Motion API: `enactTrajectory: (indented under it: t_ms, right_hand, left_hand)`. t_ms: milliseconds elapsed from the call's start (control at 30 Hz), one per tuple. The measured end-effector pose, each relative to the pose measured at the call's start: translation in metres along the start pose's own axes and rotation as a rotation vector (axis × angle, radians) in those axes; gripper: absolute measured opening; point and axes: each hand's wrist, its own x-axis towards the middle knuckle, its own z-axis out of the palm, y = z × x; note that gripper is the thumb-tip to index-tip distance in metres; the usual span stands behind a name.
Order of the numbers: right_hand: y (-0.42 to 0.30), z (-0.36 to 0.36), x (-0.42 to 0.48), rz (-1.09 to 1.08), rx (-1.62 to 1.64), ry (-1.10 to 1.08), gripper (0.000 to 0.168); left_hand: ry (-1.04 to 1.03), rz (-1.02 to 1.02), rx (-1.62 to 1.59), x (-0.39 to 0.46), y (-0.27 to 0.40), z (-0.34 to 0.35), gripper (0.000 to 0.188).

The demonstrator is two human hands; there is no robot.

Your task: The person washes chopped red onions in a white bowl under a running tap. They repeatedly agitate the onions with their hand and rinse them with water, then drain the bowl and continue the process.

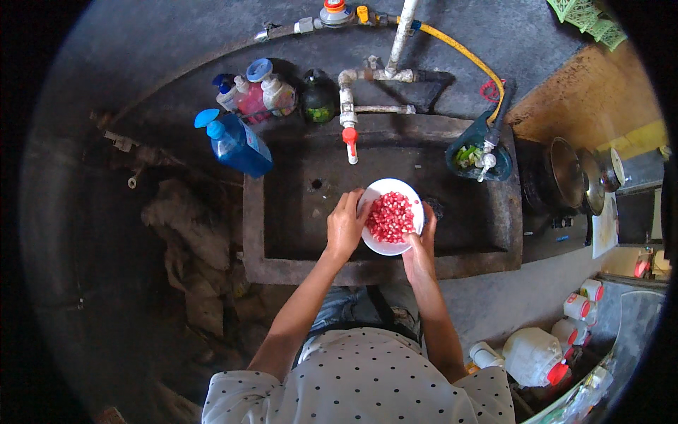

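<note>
A white bowl [374,243] of red pomegranate seeds [391,214] is held over the front part of a dark stone sink [296,233]. My left hand [344,222] grips the bowl's left side. On the right side, my right hand [421,246] supports it from below, with the thumb over the rim touching the seeds. Beyond the bowl, a tap with a red handle [349,136] points down into the basin; no water is seen running from it.
A blue pump bottle [241,146] stands on the sink's back left corner, with several more bottles [254,98] behind it. At the back right sits a green container [479,153] with vegetable scraps. Pots [564,172] are to the right. White jugs [532,355] stand low at the right.
</note>
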Motion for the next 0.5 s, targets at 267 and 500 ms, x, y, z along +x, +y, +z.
enactTrajectory:
  t_ms: [267,500]
  right_hand:
    - [0.003,-0.009,0.004,0.011,0.057,0.005,0.068]
    - [-0.004,-0.013,0.004,0.009,0.053,0.039,0.068]
  left_hand:
    - [0.023,0.015,-0.261,0.012,-0.008,-0.004,0.016]
    - [-0.068,-0.437,-0.792,0.017,-0.02,0.006,0.018]
